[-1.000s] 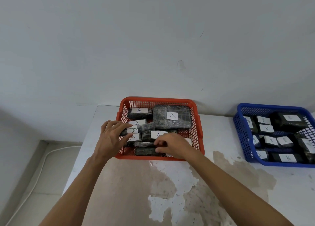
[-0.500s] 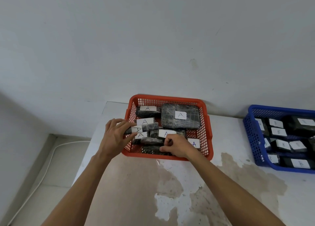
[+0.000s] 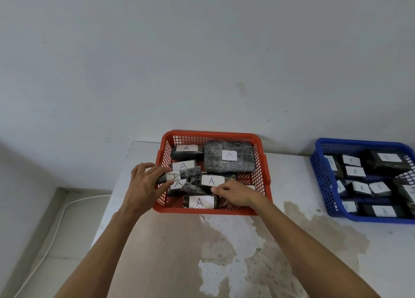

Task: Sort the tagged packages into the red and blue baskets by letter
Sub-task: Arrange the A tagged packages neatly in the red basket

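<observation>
Head view: we note a white table (image 3: 292, 241) with worn, stained patches, set against a plain pale wall (image 3: 202, 50); grey floor and a white cable (image 3: 58, 228) at left. Red basket (image 3: 211, 135) holds black A-tagged packages, blue basket (image 3: 359, 218) the B-tagged ones (well apart). Left hand (image 3: 143, 185) pinches one A package (image 3: 179, 175) at the basket's left wall. Right hand (image 3: 233, 194) curls inside the basket; what its fingers hold, we cannot tell.
</observation>
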Available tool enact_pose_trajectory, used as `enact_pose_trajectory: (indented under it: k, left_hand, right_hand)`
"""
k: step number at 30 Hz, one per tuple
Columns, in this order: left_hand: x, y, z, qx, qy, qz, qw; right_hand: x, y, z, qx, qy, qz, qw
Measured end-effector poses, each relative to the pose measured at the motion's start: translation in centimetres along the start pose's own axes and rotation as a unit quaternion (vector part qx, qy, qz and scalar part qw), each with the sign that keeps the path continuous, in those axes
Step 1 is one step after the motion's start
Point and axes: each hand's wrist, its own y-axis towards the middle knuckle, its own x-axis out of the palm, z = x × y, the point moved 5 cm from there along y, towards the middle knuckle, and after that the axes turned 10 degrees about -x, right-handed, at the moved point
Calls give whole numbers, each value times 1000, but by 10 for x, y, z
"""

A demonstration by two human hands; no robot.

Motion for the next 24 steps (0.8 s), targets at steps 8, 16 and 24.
enact_pose_trajectory:
  k: [8,16,24]
  left_hand:
    - [-6,-1,9,5,9,1,1000]
    - [1,-2,27,10,-9,-14,1000]
    - [14,0,30,-15,10,-110,994]
  right_hand:
    - [-13,-20,1,-36,-11,0,999]
    - [-75,-49,24,-5,-51,155,987]
    - [-67,-45,24,42,-248,212,945]
